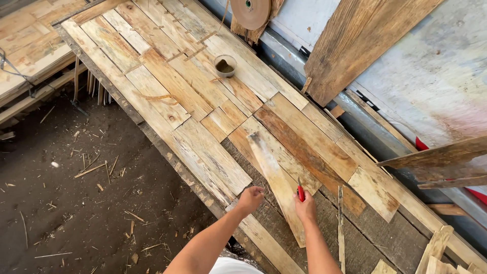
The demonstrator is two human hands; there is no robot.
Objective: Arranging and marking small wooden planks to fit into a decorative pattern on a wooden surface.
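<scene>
Veneer strip (276, 180) lies between fisted left hand (250, 199) and right hand (306, 207) gripping red knife (301, 192).

Two bare forearms reaching up from the lower edge of the head view, no sleeves, watch or gloves on them, left hand (250, 198) and right hand (306, 208) uncovered, a strip of white garment (232, 266) showing between the arms at the bottom edge

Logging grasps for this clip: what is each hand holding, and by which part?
The right hand grips a red-handled cutter by its handle, above a loose veneer strip. The left hand rests fisted on the sheet's edge; whether it holds anything cannot be told.
</scene>
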